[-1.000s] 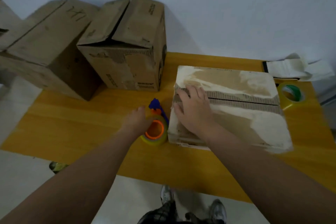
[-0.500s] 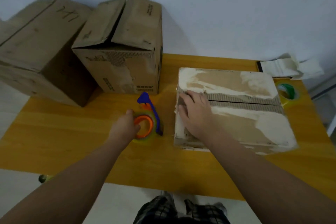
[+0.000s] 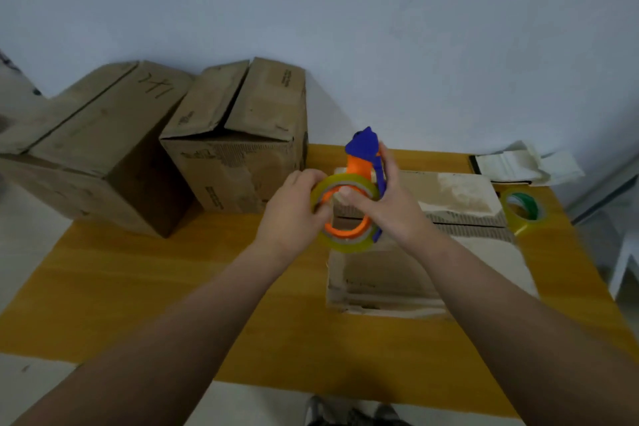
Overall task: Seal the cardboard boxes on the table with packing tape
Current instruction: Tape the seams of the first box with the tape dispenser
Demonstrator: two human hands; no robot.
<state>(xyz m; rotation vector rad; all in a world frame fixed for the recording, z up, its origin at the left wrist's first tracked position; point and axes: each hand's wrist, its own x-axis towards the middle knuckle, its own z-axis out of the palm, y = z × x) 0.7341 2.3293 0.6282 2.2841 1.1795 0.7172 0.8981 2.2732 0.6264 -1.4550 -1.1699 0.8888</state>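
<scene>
over the left end of the worn low box (image 3: 460, 197), both hands on the tape dispenser (image 3: 361, 156)

the left hand (image 3: 294, 214) grips the rim of the packing tape roll (image 3: 345, 245), the right hand (image 3: 394, 207) curls round the dispenser's orange and blue frame, thumb on the roll; probably finding the loose end. beneath, the box's centre seam looks untaped, so next comes pulling tape free and pressing it down at the seam's end. farther off, a spare roll (image 3: 524, 213) sits beside the box and two taller cartons (image 3: 238, 145) wait at far left.

Orange-and-blue tape dispenser (image 3: 363, 162), yellowish tape roll (image 3: 349, 245), brown boxes (image 3: 235, 135), yellow-orange table (image 3: 173, 287).
</scene>
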